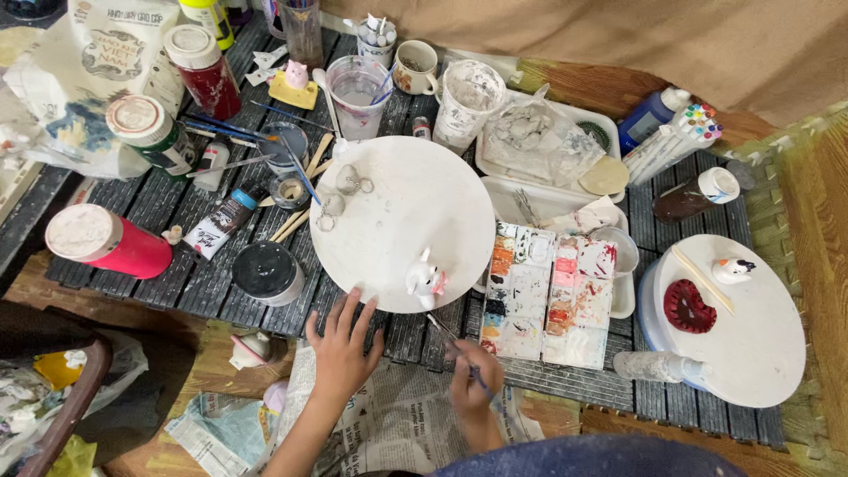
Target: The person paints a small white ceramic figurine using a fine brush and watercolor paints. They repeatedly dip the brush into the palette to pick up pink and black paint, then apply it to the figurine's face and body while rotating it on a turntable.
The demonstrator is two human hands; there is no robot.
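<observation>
White figurine [426, 279] at disc [402, 177] near edge; left hand [340, 343] spread wide, fingertips touching disc; right hand [474, 375] gripping brush [452, 344].

We see a low dark slatted table [159, 221] mid-frame, tan cloth backdrop [618, 35] along the top, woven mat [817, 203] at right, newspaper [397, 415] on floor, bottom centre.

Soft even daylight, faint shadows, slight wide-angle bending at edges.
</observation>
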